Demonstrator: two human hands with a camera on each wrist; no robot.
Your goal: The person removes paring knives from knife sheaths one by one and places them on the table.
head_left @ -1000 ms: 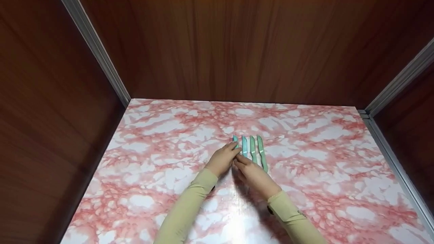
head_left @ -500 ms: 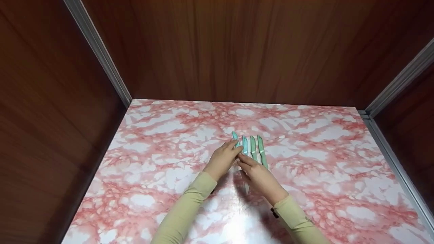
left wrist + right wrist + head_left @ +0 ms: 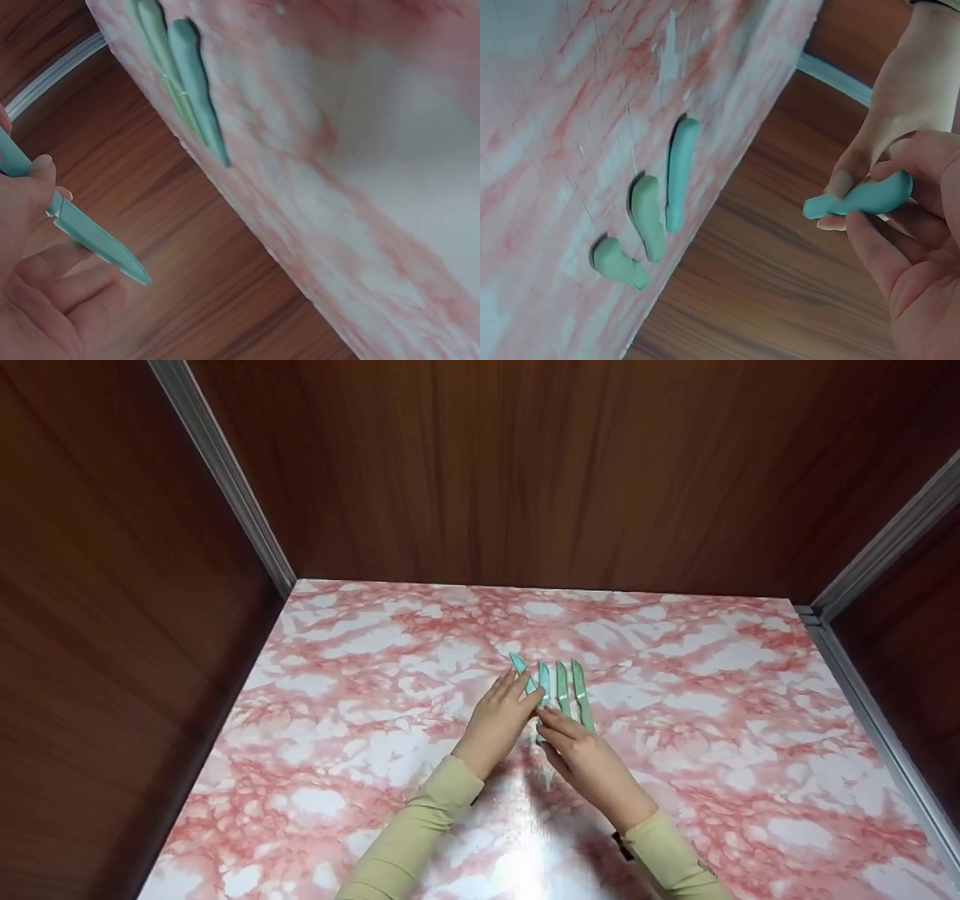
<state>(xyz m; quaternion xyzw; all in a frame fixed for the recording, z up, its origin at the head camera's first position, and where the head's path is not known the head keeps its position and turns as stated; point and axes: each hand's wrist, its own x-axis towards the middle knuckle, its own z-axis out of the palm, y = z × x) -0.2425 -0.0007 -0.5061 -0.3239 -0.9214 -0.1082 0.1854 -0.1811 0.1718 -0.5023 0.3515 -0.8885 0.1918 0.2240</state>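
Both hands hold one small teal knife [image 3: 97, 238], its blade part the same colour as its handle. In the left wrist view my left hand [image 3: 56, 300] pinches it where handle and blade meet, thumb on top and other fingers spread behind the blade. My right hand [image 3: 922, 247] holds the curved handle [image 3: 877, 195] between thumb and fingertips in the right wrist view. In the head view, my left hand [image 3: 499, 720] and right hand [image 3: 589, 757] meet just left of a blue-teal knife [image 3: 544, 676]. The held knife's tip points away and leftward.
Two green knives, an inner one [image 3: 562, 682] and an outer one [image 3: 579, 682], lie side by side right of the blue-teal one, tips away. The red-and-white marbled table [image 3: 360, 660] is enclosed by brown wood-grain panels [image 3: 510, 472] with metal corner strips.
The held knife has tilted, its tip swinging left. Both hands have shifted slightly right, the right one also nearer the body. The three knives on the table stay in place.
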